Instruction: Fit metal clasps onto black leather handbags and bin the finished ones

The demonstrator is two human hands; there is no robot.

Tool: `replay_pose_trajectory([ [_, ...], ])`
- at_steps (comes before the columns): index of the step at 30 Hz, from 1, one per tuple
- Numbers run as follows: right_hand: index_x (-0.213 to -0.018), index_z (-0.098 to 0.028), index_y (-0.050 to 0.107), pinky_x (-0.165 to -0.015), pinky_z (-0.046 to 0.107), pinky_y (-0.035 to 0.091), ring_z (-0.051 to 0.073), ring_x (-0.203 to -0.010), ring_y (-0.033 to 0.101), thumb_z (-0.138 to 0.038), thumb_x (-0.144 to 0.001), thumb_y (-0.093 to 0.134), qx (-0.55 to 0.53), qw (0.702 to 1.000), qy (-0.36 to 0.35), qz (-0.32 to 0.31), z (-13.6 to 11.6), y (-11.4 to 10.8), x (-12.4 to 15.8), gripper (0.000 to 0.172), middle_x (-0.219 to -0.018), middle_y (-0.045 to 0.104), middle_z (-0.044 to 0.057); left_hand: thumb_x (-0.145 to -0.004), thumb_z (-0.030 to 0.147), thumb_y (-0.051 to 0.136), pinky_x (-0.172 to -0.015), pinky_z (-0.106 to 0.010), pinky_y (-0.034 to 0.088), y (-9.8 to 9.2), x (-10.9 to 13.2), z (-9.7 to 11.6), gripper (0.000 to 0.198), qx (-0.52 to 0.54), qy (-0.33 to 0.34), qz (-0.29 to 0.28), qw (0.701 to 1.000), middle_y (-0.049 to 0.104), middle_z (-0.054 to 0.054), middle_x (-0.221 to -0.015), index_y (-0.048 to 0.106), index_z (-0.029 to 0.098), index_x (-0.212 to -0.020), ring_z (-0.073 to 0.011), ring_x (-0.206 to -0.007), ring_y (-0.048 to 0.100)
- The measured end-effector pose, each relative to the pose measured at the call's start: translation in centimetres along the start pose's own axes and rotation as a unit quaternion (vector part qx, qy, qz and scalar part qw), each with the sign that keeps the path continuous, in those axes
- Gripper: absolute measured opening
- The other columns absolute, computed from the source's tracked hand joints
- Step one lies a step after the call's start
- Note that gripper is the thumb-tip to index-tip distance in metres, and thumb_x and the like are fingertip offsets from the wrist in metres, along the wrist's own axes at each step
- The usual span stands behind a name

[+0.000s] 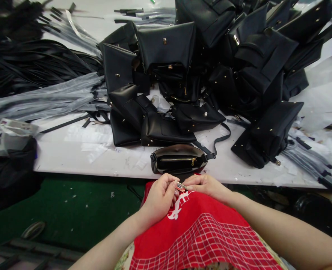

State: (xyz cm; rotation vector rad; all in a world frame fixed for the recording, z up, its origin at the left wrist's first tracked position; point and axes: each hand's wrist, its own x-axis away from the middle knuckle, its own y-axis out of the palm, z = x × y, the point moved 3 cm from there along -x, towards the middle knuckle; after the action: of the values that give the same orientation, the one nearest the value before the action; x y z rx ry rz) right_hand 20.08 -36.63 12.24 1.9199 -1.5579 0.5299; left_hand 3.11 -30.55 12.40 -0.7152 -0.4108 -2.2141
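Note:
A black handbag (180,154) with its gold zipper showing sits at the table's front edge, its flap (183,175) hanging toward me between my hands. My left hand (164,191) is closed, pinching a small shiny metal piece (180,186) that looks like a nail clipper. Just right of it, my right hand (207,186) has its fingers pressed together at the flap's edge, with the thumb close to the metal piece. What lies under the right fingers is partly hidden. Both hands are above my red apron (211,213).
Several finished-looking black handbags (167,48) crowd the table (132,163) behind. Another black bag (270,131) lies at right. Black straps (42,63) and plastic-wrapped strips (56,95) are heaped at left. A dark sack (16,168) stands left, above a green floor (84,210).

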Motion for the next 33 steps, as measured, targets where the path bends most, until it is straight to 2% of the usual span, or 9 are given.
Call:
replay_pose_trajectory([
  [12, -0.098, -0.021, 0.075, -0.094, 0.036, 0.044, 0.023, -0.099, 0.06, -0.048, -0.073, 0.072, -0.008, 1.0, 0.017, 0.008, 0.3, 0.0, -0.2, 0.037, -0.103, 0.069, 0.006, -0.087, 0.041, 0.048, -0.039, -0.018, 0.039, 0.4, 0.2, -0.2, 0.026, 0.037, -0.03, 0.015, 0.999, 0.057, 0.002, -0.061, 0.053, 0.016, -0.093, -0.0082, -0.042, 0.05],
  [21, -0.094, -0.02, 0.076, -0.087, 0.034, 0.047, 0.021, -0.091, 0.063, -0.045, -0.069, 0.075, -0.075, 0.996, 0.047, 0.009, 0.9, 0.1, -0.6, 0.035, -0.1, 0.071, 0.006, -0.087, 0.036, 0.047, -0.042, -0.021, 0.041, 0.3, 0.4, 0.4, 0.021, -0.002, -0.002, 0.025, 1.0, 0.061, 0.0, -0.064, 0.053, 0.017, -0.093, -0.0106, -0.044, 0.053],
  [27, -0.092, -0.017, 0.075, -0.084, 0.034, 0.047, 0.019, -0.081, 0.064, -0.047, -0.068, 0.076, -0.14, 0.987, 0.078, 0.016, 1.1, 0.5, -0.5, 0.039, -0.089, 0.072, 0.006, -0.087, 0.037, 0.049, -0.042, -0.021, 0.041, 0.3, 0.3, 0.2, 0.021, -0.019, 0.003, 0.026, 0.999, 0.061, 0.0, -0.063, 0.055, 0.018, -0.092, -0.0112, -0.045, 0.053],
  [33, -0.097, -0.018, 0.075, -0.09, 0.033, 0.045, 0.022, -0.098, 0.061, -0.045, -0.075, 0.071, -0.072, 0.997, 0.019, -0.005, 0.1, 0.2, -0.1, 0.035, -0.104, 0.07, 0.006, -0.088, 0.038, 0.047, -0.041, -0.019, 0.041, 0.4, 0.3, 0.2, 0.023, 0.01, -0.025, 0.025, 0.999, 0.06, 0.001, -0.062, 0.053, 0.017, -0.093, -0.0098, -0.045, 0.052],
])
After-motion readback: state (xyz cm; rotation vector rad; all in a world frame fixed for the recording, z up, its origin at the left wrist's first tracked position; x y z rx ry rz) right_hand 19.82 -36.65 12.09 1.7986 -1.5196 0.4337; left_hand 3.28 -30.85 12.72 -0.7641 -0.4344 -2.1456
